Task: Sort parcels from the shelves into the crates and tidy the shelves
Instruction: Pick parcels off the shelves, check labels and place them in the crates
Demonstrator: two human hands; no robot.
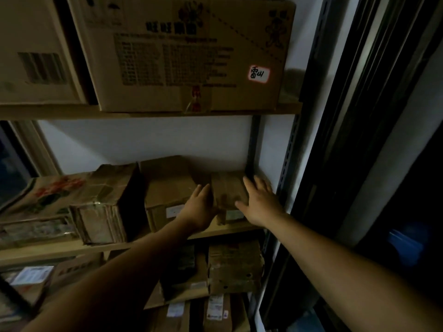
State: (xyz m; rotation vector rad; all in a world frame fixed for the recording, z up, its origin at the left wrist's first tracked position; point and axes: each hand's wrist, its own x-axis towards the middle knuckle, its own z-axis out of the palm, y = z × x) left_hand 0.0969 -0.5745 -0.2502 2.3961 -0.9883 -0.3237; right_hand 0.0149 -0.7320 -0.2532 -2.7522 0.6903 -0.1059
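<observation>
both hands, left hand [200,207] and right hand [260,202], lie flat with straight fingers flanking a small parcel [229,192] on the middle shelf [72,246]; parcels crowd every shelf; sorting looks barely begun.

We face a dim wooden shelf [215,232]. Our left hand [200,207] presses flat against the left side of a small brown taped cardboard parcel [229,192]. Our right hand [260,202], fingers spread, rests on its right side. A larger brown cardboard box [165,188] stands just left. Above sits a big printed cardboard carton [187,53].
</observation>
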